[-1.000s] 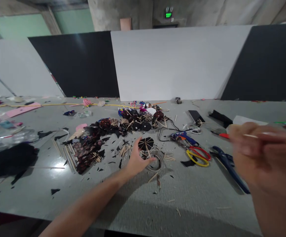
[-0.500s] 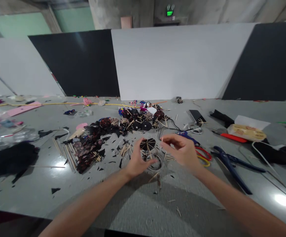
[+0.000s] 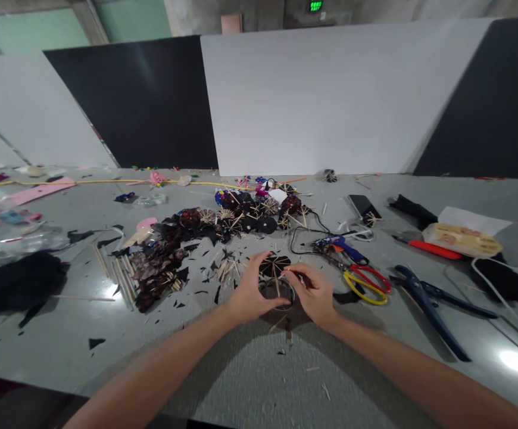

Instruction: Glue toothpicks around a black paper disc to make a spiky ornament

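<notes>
Fingers (image 3: 254,269) partly cover the disc (image 3: 275,263) and ring (image 3: 284,308).

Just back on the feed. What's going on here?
A person is working on a black disc with thin sticks fanned across it. The left hand curves around its near left side, and the right hand has its fingertips bunched at the right edge; whether they pinch anything is too small to tell. Scissors and a blue-handled cutter lie to the right.
</notes>
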`<state>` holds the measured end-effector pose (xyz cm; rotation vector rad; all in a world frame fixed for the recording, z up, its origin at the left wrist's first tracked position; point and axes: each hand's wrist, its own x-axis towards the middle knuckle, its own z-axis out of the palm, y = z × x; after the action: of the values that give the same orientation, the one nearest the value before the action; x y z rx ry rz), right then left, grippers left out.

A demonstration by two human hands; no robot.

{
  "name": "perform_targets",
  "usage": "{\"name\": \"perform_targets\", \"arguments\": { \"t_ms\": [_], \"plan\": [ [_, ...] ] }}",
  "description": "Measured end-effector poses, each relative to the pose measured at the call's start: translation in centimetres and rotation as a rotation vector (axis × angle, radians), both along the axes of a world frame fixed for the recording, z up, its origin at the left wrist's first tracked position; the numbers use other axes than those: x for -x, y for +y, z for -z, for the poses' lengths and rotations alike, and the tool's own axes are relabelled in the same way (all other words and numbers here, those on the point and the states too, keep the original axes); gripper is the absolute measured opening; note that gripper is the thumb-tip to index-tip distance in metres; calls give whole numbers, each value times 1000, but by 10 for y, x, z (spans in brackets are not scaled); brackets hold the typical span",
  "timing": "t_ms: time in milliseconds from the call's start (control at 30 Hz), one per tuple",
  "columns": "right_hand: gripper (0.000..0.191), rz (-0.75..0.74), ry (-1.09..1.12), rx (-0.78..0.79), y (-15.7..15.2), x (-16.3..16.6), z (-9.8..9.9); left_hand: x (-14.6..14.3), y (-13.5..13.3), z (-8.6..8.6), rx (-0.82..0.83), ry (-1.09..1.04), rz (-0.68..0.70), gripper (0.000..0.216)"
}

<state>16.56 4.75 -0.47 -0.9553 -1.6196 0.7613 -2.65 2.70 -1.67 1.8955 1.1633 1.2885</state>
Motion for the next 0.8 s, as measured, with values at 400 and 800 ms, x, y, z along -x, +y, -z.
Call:
{"name": "perform_targets", "arguments": {
  "t_ms": [400,800],
  "plan": [
    [22,-7,-14,16,-1,-1,1,1,-3,-3,-5,25,32,110],
    [22,-14,-19,23,0,-1,5,1,-2,-3,-25,14,49,109]
  ]
}}
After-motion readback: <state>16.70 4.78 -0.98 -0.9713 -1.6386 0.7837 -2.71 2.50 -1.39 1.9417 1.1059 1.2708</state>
